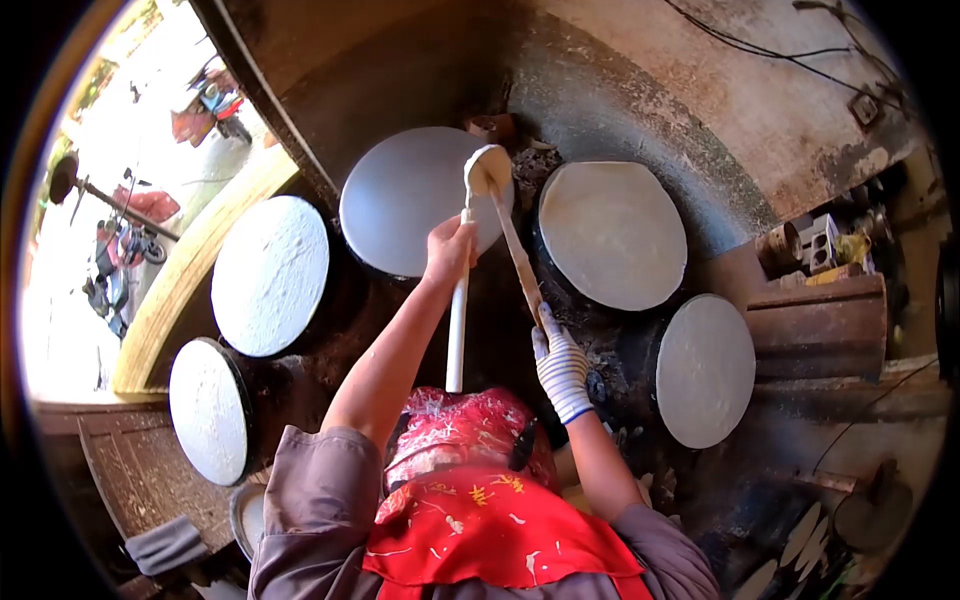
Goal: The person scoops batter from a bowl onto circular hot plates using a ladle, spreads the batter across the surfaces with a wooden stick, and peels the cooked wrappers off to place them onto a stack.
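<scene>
White ladle [458, 330], long axis pointing forward, clasped in left hand [451, 247], slanting stick [518, 262] pinched in right hand [562, 372]

Yellow characters [492, 488] are being displayed toward six o'clock on the red apron [455, 540]; their wording is not being made out. No legible text is being found.

Grey-purple sleeves [325, 482] are worn with a red apron [490, 530], which is marked with yellow characters [483, 490] and spattered white. The right hand [560, 362] is covered by a striped, blue-edged glove [565, 381].
</scene>
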A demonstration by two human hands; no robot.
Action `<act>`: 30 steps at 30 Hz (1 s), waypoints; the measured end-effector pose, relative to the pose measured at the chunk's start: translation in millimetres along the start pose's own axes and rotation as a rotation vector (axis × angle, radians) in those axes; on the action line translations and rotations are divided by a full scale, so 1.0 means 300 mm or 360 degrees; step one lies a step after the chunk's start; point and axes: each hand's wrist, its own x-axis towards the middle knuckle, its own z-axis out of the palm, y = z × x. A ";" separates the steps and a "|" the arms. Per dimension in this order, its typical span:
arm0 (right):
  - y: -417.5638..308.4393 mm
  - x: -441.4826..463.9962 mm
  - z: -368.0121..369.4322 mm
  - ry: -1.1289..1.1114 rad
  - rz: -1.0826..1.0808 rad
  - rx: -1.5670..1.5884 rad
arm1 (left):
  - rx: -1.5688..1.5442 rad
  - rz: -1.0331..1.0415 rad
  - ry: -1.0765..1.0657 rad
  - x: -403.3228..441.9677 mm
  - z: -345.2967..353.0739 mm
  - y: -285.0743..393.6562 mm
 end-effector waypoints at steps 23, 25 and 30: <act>-0.442 0.111 0.529 0.0603 0.0890 0.1214 | 0.1903 0.1049 -0.0206 0.344 -0.248 0.159; -0.477 0.183 0.570 0.0628 0.0898 0.1261 | 0.1876 0.1040 -0.0215 0.369 -0.256 0.179; -0.582 0.428 0.609 0.0724 0.0695 0.1051 | 0.1879 0.1002 -0.0165 0.435 -0.327 0.200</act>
